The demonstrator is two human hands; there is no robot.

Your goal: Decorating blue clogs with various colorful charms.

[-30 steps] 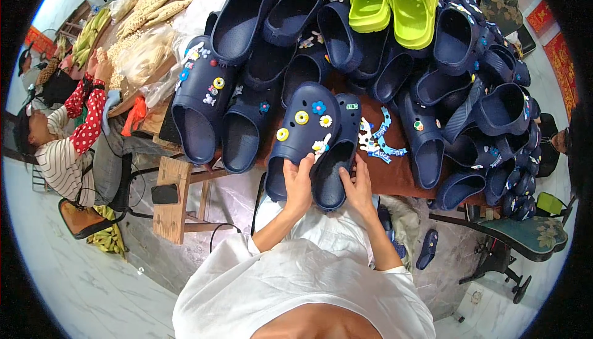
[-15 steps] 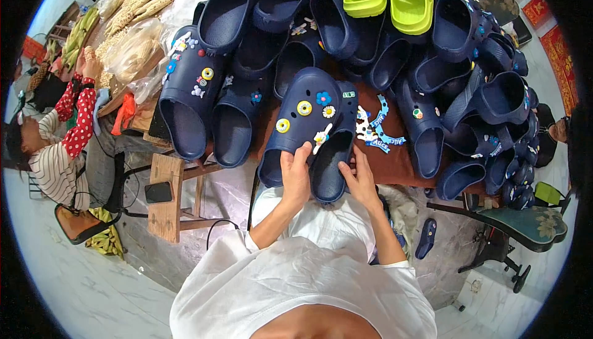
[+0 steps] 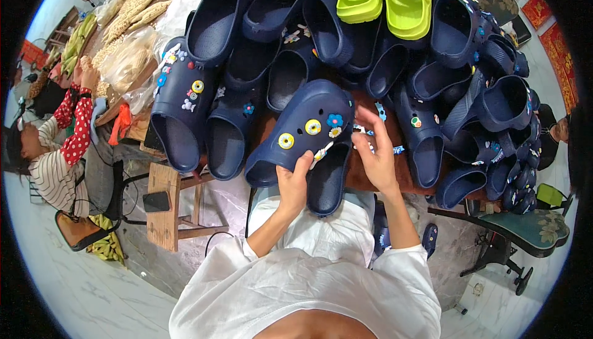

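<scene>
My left hand (image 3: 292, 184) grips a navy clog (image 3: 298, 107) by its opening, thumb on top. Yellow ring-shaped charms, a blue flower, a daisy and a white figure decorate its upper. Partly beneath it lies a second navy clog (image 3: 327, 184), its toe hidden. To the right of the pair, my right hand (image 3: 378, 157) is open, its fingers stretched over the small blue and white charms (image 3: 397, 150) on the brown table top (image 3: 361, 175). The hand covers most of these charms; whether its fingertips touch one is hard to see.
Several navy clogs (image 3: 179, 101) crowd the table on both sides and behind, with a lime green pair (image 3: 407, 5) at the back. A wooden stool (image 3: 164, 221) holding a phone (image 3: 156, 202) stands at left. Beyond it sits a person (image 3: 58, 160) by corn. A chair (image 3: 519, 225) is at right.
My right hand has left the second clog and moved up and right over the charms. The held clog has tilted, its toe swinging to the right.
</scene>
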